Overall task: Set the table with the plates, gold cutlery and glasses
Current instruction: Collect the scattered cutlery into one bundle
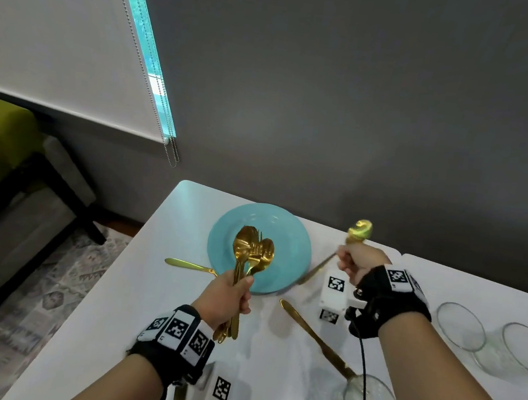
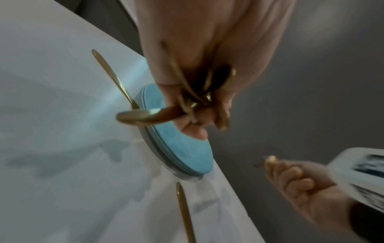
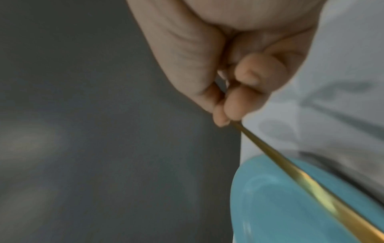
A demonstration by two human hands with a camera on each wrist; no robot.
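On the white tabletop (image 1: 117, 298), a gold fork (image 1: 189, 265) is lying at the left, just beside the stack of blue plates (image 1: 292, 253), and the left hand (image 1: 227, 298) is gripping a bundle of gold cutlery (image 1: 251, 254) upright in front of these plates. Further right a gold knife (image 1: 315, 337) is lying flat, the right hand (image 1: 360, 261) is holding one gold spoon (image 1: 359, 230) in closed fingers above the tabletop, and three glasses (image 1: 461, 325) are standing at the right side.
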